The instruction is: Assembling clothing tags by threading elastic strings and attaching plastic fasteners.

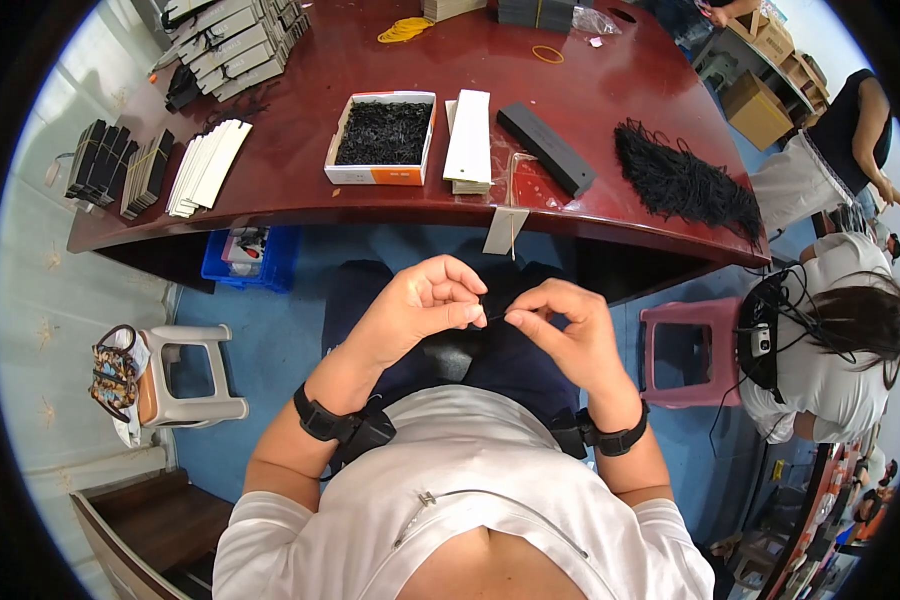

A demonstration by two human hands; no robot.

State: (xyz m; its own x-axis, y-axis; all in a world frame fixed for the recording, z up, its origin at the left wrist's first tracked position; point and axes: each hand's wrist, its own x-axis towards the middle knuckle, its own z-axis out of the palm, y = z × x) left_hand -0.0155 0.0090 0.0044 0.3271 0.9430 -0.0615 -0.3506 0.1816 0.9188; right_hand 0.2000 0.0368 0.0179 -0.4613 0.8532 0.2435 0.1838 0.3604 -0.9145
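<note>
My left hand and my right hand are raised close together above my lap, just short of the table's front edge. Each pinches thumb against forefinger. Between the fingertips runs a thin black cord, hard to make out against my dark trousers. Beyond my hands, a pale tag hangs over the table edge on a thin string. On the tabletop are a white and orange box full of small black pieces, a stack of white cards and a long dark grey block.
A heap of black cords lies on the dark red table at right. Bundled cards and fanned cards are at left. A white stool and a pink stool flank me; a person sits at right.
</note>
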